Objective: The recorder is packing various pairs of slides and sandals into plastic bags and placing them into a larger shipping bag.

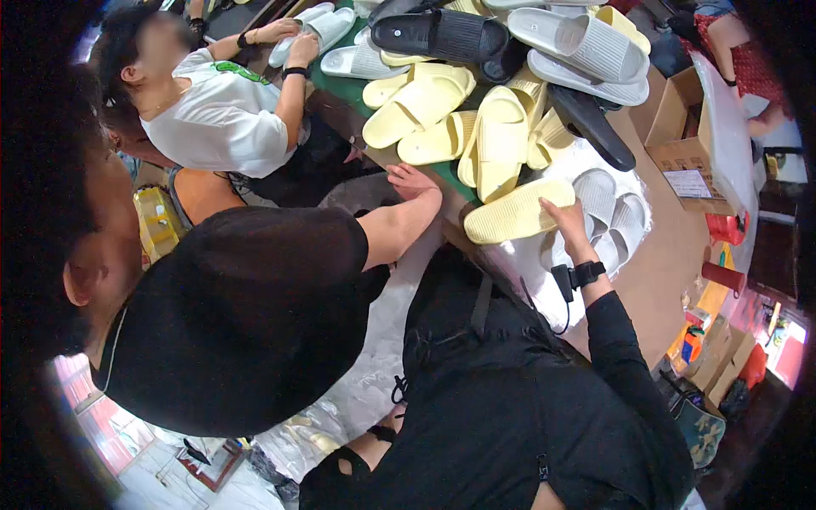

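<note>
Green-topped desk (344, 95) carries slide heap (501, 140). Your right grip (566, 218) clamped on end of yellow slide (510, 217), just beside heap, probably pinched there so ribbed face shows to you. Left grip out of view; cannot tell state.

Piled slides (500, 140) block the way forward, but bare brown surface (671, 268) lies rightward.
</note>
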`<state>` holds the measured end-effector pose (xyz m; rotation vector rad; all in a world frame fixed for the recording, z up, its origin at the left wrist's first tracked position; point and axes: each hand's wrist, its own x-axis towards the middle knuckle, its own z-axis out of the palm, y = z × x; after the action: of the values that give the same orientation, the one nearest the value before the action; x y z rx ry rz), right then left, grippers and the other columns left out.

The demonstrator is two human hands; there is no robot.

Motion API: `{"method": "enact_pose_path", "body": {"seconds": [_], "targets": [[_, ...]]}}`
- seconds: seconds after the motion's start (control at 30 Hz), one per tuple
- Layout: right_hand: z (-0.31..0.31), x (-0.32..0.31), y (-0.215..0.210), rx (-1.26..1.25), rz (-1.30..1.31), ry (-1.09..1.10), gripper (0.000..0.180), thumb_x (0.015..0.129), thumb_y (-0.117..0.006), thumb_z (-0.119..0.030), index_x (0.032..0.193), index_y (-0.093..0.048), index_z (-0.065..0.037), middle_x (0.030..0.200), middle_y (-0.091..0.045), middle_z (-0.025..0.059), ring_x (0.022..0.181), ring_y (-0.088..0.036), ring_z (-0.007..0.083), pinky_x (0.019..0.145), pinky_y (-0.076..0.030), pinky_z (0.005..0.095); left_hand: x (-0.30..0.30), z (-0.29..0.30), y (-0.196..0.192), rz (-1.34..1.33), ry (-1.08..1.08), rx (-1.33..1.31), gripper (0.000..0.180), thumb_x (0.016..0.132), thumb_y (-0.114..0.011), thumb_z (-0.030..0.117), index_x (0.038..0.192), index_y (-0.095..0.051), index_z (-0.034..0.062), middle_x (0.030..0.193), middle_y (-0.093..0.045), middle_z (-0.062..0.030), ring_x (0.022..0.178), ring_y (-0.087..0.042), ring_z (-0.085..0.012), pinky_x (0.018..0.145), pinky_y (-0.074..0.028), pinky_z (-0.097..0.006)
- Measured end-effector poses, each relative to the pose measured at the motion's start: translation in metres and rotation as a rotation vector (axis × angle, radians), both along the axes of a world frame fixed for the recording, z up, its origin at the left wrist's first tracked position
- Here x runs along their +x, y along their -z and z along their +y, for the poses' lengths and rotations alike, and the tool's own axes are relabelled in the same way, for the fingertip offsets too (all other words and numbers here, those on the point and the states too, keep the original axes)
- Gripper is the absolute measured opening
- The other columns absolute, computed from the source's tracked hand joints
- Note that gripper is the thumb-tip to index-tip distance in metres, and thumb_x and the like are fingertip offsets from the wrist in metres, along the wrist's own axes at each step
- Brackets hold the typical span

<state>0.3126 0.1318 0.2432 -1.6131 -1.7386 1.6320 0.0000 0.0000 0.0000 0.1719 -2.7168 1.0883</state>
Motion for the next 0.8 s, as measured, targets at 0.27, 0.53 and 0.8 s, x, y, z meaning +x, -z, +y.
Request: {"method": "enact_pose_path", "body": {"seconds": [0.27, 0.53, 0.8], "targets": [[0.009, -0.044, -0.102, 0.014, 0.285, -0.204, 0.035, 0.073, -0.07, -0.016, 0.102, -0.057, -0.001, 0.096, -0.061, 0.0057, 0.085, -0.058, 0.0119, 0.074, -0.045, 0.0235, 0.035, 0.034, -0.029, -0.148, 0.04, 0.351, 0.046, 0.081, -0.044, 0.032, 0.122, -0.039, 0.0102, 0.137, -0.025, -0.0085, 0.125, -0.025, -0.0252, 0.105, -0.018, -0.035], [0.052, -0.132, -0.092, 0.598, -0.246, -0.914, 0.047, 0.058, -0.071, -0.046, 0.086, -0.069, -0.009, 0.134, -0.033, 0.0178, 0.127, -0.02, 0.0393, 0.104, -0.008, 0.0545, 0.058, 0.032, -0.067, -0.224, 0.113, 0.669, 0.034, 0.087, -0.036, 0.018, 0.119, -0.04, 0.0064, 0.132, -0.033, -0.0092, 0.12, -0.033, -0.0215, 0.101, -0.026, -0.033], [0.07, -0.149, -0.075, 0.786, -0.527, -1.223, 0.044, 0.052, -0.071, -0.054, 0.073, -0.07, -0.015, 0.095, -0.06, 0.0073, 0.094, -0.053, 0.0233, 0.093, -0.026, 0.0476, 0.062, 0.047, -0.087, -0.06, 0.046, 1.33, 0.034, 0.091, -0.034, 0.02, 0.122, -0.038, 0.0052, 0.113, -0.045, -0.0112, 0.095, -0.053, -0.0228, 0.074, -0.047, -0.032]]}}
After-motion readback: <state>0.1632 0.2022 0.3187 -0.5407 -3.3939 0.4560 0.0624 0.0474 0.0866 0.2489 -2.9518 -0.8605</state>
